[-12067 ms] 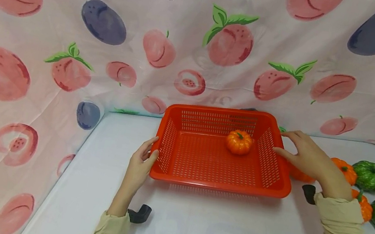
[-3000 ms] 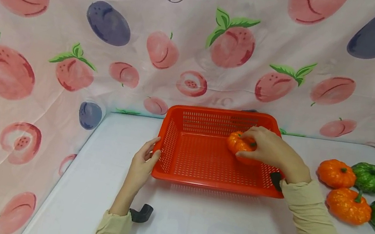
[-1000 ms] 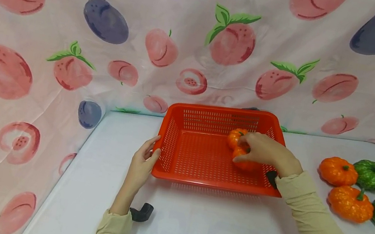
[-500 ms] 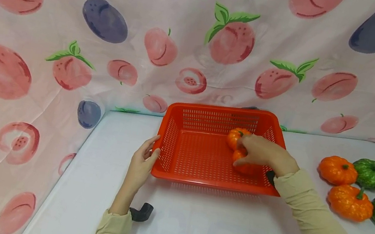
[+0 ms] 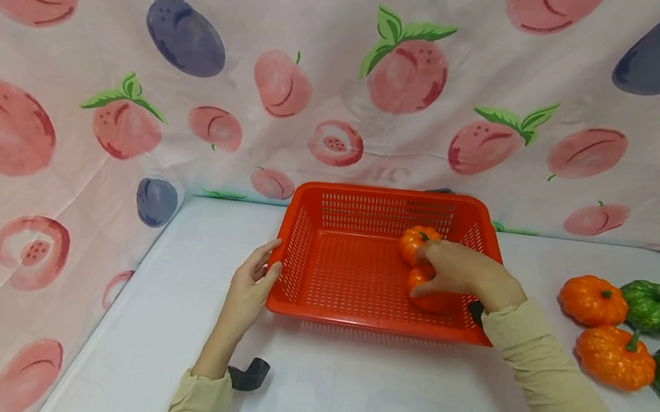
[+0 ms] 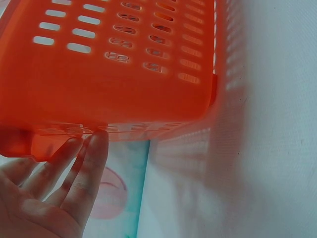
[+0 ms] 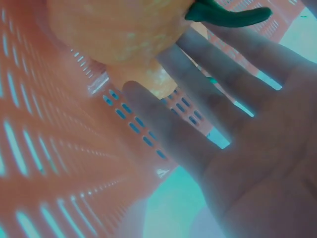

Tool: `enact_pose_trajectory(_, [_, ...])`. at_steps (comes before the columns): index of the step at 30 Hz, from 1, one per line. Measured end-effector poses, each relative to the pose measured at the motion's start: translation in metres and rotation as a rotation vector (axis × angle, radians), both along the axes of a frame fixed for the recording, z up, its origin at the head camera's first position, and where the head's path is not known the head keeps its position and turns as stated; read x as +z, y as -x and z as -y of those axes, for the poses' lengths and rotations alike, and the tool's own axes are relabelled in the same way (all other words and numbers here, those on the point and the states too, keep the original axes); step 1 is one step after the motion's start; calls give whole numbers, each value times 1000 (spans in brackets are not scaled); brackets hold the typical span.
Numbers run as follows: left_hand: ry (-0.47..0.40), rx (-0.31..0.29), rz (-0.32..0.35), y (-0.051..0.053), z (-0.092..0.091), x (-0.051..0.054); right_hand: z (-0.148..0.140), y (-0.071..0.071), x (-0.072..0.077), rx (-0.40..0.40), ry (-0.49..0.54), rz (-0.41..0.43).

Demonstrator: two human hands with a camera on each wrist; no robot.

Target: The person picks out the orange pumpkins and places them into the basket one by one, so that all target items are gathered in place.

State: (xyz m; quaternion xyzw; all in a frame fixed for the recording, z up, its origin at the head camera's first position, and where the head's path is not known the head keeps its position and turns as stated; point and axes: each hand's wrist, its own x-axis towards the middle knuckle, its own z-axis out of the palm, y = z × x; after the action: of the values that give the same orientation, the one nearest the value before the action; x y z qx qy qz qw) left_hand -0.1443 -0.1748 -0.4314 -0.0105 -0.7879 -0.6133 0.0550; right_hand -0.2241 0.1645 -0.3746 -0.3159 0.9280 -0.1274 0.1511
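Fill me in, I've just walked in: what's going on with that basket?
A person is handling orange pumpkins in a red basket. Their left hand touches the basket's left end, while the right hand is inside it, fingers out straight at the nearer pumpkin. The farther pumpkin sits just behind that one. Off to the right, two orange pumpkins and two green pumpkins lie on the white table.

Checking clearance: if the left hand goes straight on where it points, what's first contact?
The red basket. The left hand is right at its side, fingers seemingly touching, though depth is unclear.
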Motion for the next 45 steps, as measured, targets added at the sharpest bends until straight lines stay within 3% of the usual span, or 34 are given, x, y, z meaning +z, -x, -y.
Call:
enact_pose_trajectory(12, [-5, -7, -6, 0, -1, 1, -3, -7, 8, 41, -12, -47])
enact_pose_trajectory(21, [-6, 0, -2, 1, -1, 0, -6, -13, 20, -46, -10, -38])
enact_pose_trajectory(45, [-13, 6, 8, 0, -1, 1, -26, -30, 38, -52, 11, -158])
